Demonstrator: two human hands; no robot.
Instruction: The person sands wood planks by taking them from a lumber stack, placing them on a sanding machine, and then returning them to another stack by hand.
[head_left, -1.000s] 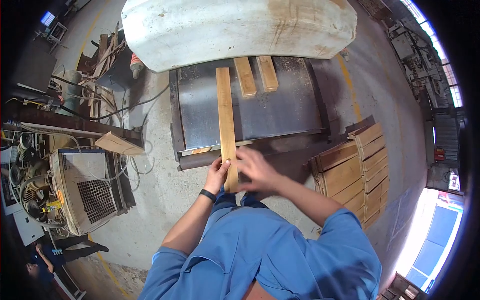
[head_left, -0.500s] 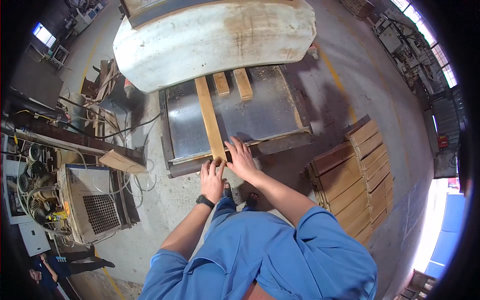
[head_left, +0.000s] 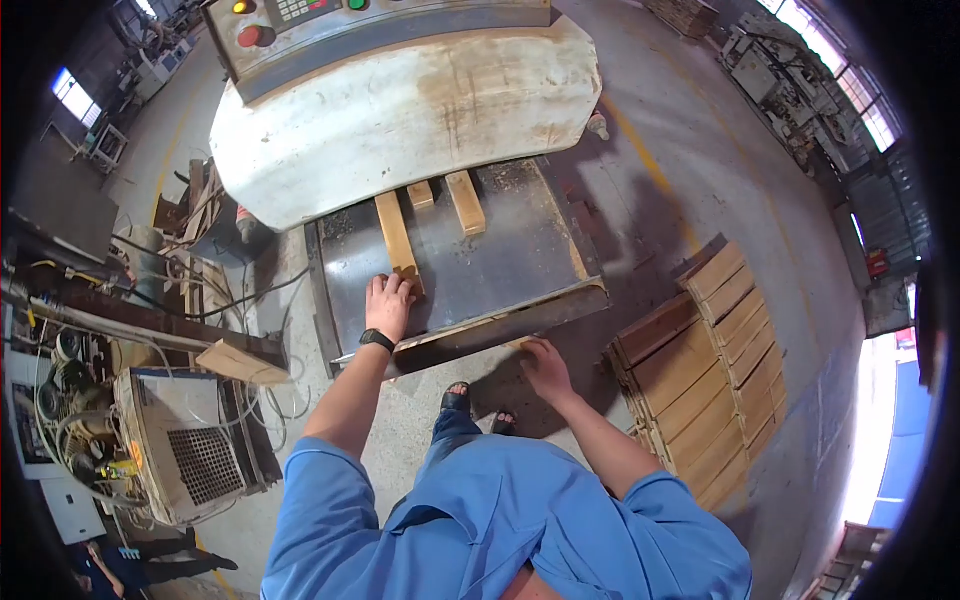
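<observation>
My left hand (head_left: pixel 389 304), with a watch at its wrist, rests on the near end of a long wooden strip (head_left: pixel 397 235) on the metal bed (head_left: pixel 480 275); its fingers bend over the wood. The strip's far end passes under the white machine cover (head_left: pixel 400 120). Two more wooden pieces, a short one (head_left: pixel 421 195) and a longer one (head_left: pixel 465 203), lie to its right at the cover's edge. My right hand (head_left: pixel 546 370) is off the bed's front edge with fingers curled; a bit of pale wood shows at its fingertips.
A control panel (head_left: pixel 300 25) tops the machine. Stacked boards (head_left: pixel 700 370) stand at the right. A wooden board (head_left: pixel 243 362) juts out at the left, above a boxy unit with a grille (head_left: pixel 205 465). Another person (head_left: pixel 110 570) is at the lower left.
The long strip has moved farther under the cover, my left hand following it forward. My right hand has left the strip and moved right, off the bed. The view has shifted.
</observation>
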